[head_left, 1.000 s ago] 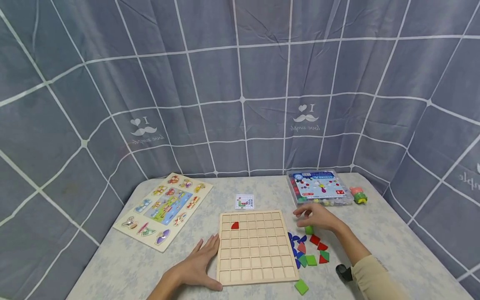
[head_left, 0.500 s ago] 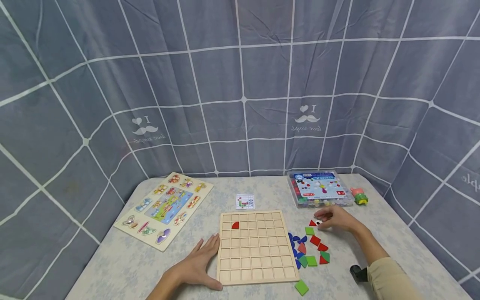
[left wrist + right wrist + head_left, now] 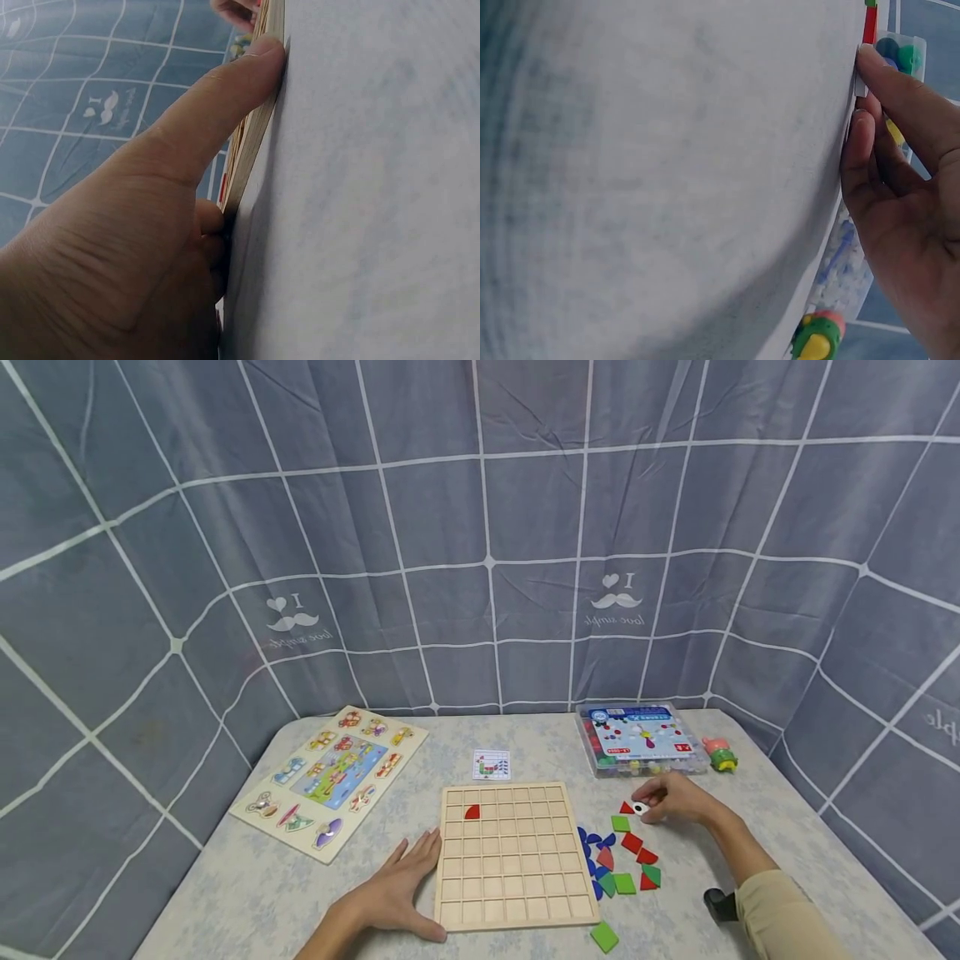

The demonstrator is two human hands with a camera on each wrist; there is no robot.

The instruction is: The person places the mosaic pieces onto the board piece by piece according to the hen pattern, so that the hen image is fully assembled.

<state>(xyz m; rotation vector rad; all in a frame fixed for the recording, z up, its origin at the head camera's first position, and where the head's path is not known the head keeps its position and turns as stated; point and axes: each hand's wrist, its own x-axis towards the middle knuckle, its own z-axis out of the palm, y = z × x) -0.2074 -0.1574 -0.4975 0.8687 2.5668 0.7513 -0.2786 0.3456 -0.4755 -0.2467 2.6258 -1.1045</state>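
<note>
A gridded wooden board (image 3: 519, 856) lies on the table with one red quarter-circle piece (image 3: 472, 812) in an upper-left cell. My left hand (image 3: 393, 892) rests at the board's left edge, fingers spread and fairly straight; in the left wrist view its thumb (image 3: 232, 97) touches the board's side. Beyond the board's right side, my right hand (image 3: 678, 799) pinches a white piece with a black dot (image 3: 640, 808) at table level. The right wrist view shows that white piece (image 3: 861, 84) between thumb and fingers. A red triangle (image 3: 626, 807) lies just left of it.
Blue, green and red pieces lie right of the board, with a green square (image 3: 604, 937) near its lower corner. Behind stand a pattern card (image 3: 491, 764), a clear plastic box (image 3: 641, 739) and a small toy (image 3: 721, 755). A picture puzzle (image 3: 330, 781) lies left.
My right hand has moved right, from above a green square to the white dotted piece, and now pinches it. The left hand keeps its place at the board's edge.
</note>
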